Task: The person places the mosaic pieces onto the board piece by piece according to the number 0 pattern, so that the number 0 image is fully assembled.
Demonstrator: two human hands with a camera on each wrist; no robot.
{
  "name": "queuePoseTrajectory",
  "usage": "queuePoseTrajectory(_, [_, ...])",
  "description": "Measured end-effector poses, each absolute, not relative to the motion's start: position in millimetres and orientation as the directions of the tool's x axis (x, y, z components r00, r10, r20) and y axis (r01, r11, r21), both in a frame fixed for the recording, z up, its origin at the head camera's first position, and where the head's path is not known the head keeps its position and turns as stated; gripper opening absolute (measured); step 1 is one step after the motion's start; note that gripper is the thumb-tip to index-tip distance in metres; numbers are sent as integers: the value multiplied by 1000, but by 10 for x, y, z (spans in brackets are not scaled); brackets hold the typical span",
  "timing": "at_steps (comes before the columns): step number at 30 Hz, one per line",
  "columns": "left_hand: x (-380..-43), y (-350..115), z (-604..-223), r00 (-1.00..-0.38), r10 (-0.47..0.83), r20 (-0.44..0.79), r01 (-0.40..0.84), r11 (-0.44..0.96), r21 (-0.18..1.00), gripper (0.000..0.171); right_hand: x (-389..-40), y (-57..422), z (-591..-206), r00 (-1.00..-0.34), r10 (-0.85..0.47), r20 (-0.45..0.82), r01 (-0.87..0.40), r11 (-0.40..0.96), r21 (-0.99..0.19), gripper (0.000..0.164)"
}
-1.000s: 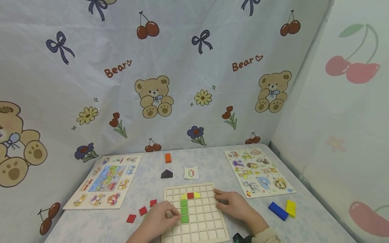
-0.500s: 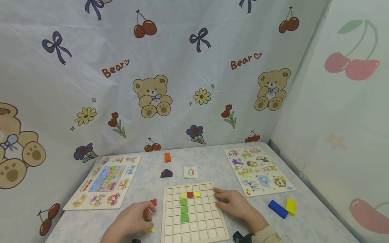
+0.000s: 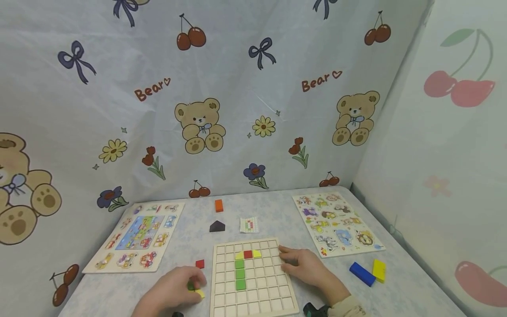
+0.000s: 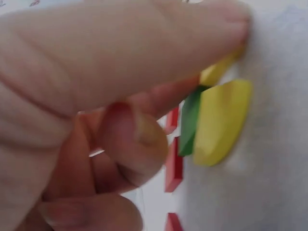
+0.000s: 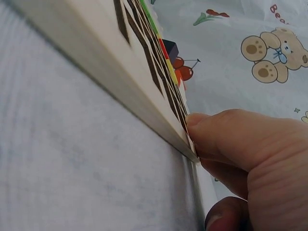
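Touching: right hand [image 3: 305, 266], loose, board [image 3: 274, 281] | left hand [image 3: 170, 286]: curled, yellow pieces [image 4: 222, 125], hold unclear

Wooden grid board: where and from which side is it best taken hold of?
The board lies flat, so probably pinch its right rim, coming from the right, where the right hand touches it: that straight edge is exposed, and the coloured pieces sit away from it.
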State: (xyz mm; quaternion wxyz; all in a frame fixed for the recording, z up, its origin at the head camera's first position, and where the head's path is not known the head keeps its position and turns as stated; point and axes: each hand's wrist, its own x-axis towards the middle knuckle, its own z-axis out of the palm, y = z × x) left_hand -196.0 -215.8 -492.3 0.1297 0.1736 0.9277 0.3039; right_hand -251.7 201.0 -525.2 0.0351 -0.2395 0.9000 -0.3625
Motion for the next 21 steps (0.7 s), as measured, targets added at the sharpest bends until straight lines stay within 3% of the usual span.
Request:
queuePoseTrajectory(6, [-1990,-2095,-4968,-920,373,-117,241,778,580,18,-2513,2011,-5258,-880,-459,125,-416,616,-669,44])
queuePoseTrajectory(12, [-1974,-2046,-4954,-937,342,-68,242,778,580,23,-2510,2004,-5256,-880,-460,117,-412,617,-671,44])
queuePoseTrajectory(16, [-1979,-1933,-4987,-921,383,69,343,716,608,19,-2510,2009,-5254,-884,-453,114,-402,616,-677,43])
queuePoseTrajectory(21, [-1940,-1693,-5090,-855,492,160,466,597,653,12,-2514,2012,-5257,-883,-454,115,-404,613,-679,43])
